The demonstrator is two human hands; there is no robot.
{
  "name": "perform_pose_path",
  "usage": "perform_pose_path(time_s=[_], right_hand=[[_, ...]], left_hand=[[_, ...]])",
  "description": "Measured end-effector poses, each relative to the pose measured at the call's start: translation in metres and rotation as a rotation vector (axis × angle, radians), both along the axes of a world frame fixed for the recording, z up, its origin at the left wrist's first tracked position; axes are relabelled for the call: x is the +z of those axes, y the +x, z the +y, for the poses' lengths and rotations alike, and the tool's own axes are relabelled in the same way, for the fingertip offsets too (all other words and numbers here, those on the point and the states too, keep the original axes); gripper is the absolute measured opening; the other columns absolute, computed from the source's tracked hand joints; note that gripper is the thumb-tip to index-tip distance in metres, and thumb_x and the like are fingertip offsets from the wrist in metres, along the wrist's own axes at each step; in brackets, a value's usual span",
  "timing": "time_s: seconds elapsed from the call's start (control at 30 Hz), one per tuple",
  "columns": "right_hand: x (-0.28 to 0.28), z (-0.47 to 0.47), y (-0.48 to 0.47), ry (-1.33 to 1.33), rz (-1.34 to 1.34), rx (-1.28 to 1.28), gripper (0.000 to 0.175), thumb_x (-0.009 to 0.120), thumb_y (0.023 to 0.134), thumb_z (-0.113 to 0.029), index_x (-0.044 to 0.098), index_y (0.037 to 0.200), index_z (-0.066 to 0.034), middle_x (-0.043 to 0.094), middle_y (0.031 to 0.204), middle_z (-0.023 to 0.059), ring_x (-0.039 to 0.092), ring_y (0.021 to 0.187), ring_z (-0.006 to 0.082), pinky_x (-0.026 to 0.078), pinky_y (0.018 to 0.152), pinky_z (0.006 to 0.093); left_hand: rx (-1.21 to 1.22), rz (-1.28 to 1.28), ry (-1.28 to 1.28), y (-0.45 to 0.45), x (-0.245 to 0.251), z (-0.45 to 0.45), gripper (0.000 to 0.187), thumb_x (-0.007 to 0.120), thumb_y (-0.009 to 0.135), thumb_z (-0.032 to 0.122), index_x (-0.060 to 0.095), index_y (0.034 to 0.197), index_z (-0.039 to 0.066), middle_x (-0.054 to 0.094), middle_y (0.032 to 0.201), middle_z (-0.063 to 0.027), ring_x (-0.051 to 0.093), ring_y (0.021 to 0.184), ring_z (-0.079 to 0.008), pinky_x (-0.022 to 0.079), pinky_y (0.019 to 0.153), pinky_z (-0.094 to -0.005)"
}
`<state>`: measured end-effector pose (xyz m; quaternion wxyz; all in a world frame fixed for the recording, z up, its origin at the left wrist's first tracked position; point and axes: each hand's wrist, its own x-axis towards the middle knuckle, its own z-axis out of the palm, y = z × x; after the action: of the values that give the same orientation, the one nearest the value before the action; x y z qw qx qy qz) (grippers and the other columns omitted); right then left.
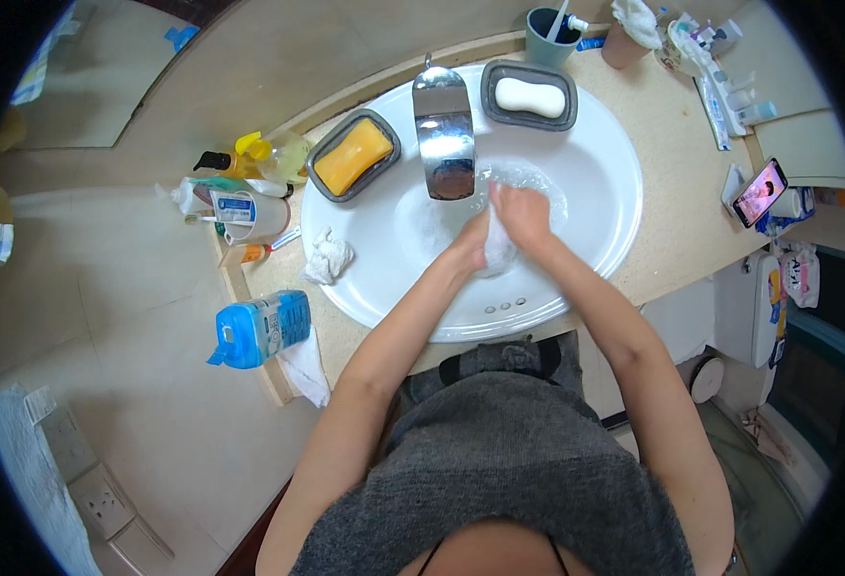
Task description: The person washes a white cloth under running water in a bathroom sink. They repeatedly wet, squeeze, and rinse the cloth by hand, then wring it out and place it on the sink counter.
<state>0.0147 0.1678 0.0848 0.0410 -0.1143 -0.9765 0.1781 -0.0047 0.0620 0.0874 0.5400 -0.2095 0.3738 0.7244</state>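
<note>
Both hands are over the basin of a white oval sink point(613, 194), just right of the chrome faucet point(444, 129). A wet white cloth point(497, 248) is bunched between them. My left hand point(474, 237) grips it from the left side, and my right hand point(525, 216) closes over it from the upper right. The cloth's lower end hangs beneath the hands. Foamy, bubbly water point(530, 180) lies in the basin behind and around them. How the fingers are wrapped is partly hidden.
Yellow soap point(354, 157) and white soap point(530, 97) sit in grey dishes on the sink's rim. A crumpled white cloth point(327, 256), a blue pack point(262, 330), a white mug point(257, 216) and pump bottles point(278, 157) stand at left. At right a phone point(759, 193) leans on the counter's edge.
</note>
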Motion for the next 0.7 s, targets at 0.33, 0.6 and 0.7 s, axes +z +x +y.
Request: perform_pose_path(time_s=[0.33, 0.6, 0.7], right_hand=[[0.023, 0.021, 0.010, -1.106, -0.169, -0.199, 0.056, 0.043, 0.090, -0.052, 0.060, 0.068, -0.0033, 0.051, 0.054, 0.0055, 0.050, 0.046, 0.0131, 0.043, 0.044, 0.0293], [0.052, 0.019, 0.016, -1.215, -0.329, -0.184, 0.052, 0.050, 0.086, -0.053, 0.059, 0.069, -0.0053, 0.049, 0.055, 0.0005, 0.049, 0.048, 0.0100, 0.040, 0.042, 0.0244], [0.015, 0.033, 0.009, -1.013, -0.382, -0.014, 0.051, 0.052, 0.086, -0.052, 0.059, 0.072, -0.0033, 0.052, 0.057, 0.0028, 0.050, 0.051, 0.0124, 0.042, 0.045, 0.0276]], left_hand=[[0.008, 0.039, 0.116, 0.003, 0.037, -0.040, 0.054, 0.046, 0.092, 0.045, 0.044, 0.126, 0.004, 0.058, 0.108, -0.0087, 0.058, 0.096, -0.0216, 0.049, 0.078, -0.0354], [0.059, 0.386, -0.189, -0.004, 0.020, -0.051, 0.044, 0.050, 0.092, 0.039, 0.049, 0.115, 0.001, 0.059, 0.103, -0.0080, 0.059, 0.088, -0.0164, 0.049, 0.077, -0.0295], [0.106, 0.403, -0.238, -0.007, 0.004, -0.046, 0.044, 0.049, 0.093, 0.037, 0.050, 0.115, -0.001, 0.059, 0.104, -0.0082, 0.058, 0.088, -0.0162, 0.048, 0.077, -0.0288]])
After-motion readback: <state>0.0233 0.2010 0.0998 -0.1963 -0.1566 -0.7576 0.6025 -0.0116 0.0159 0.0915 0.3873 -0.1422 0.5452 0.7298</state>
